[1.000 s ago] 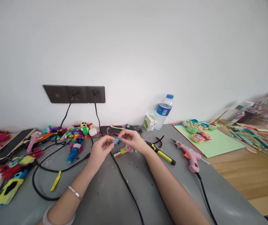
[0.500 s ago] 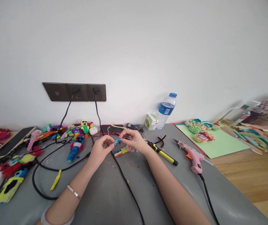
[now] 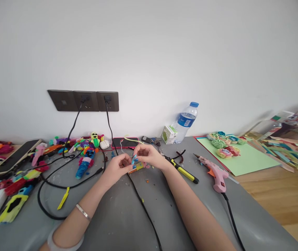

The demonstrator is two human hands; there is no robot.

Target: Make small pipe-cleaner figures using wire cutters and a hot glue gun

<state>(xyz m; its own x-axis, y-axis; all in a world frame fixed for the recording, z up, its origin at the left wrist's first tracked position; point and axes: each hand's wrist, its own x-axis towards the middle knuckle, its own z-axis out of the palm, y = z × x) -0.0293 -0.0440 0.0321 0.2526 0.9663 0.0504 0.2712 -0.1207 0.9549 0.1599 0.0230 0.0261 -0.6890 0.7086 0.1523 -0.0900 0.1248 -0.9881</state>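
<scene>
A small light-blue piece [image 3: 133,159], apparently twisted pipe cleaner, is pinched between my two hands over the grey table. My left hand [image 3: 117,169] grips it from the left, thumb and forefinger closed. From the right, my right hand [image 3: 150,157] holds its upper part in a fingertip pinch. Just below the fingers lies a yellow and orange pipe-cleaner figure [image 3: 140,166] with a pink curl, partly hidden by my hands. A phone with a pink edge [image 3: 125,142] lies behind them.
Yellow-black pliers [image 3: 184,172] and a pink hot glue gun [image 3: 218,177] lie to the right. Black cables [image 3: 142,204] cross the table. Pipe-cleaner figures [image 3: 86,164] crowd the left. A water bottle [image 3: 185,122] leans at the wall; green paper [image 3: 248,160] holds crumpled flowers.
My hands have drawn closer together, the left shifting right. The blue piece now stands more upright between my fingers, where it lay more level before.
</scene>
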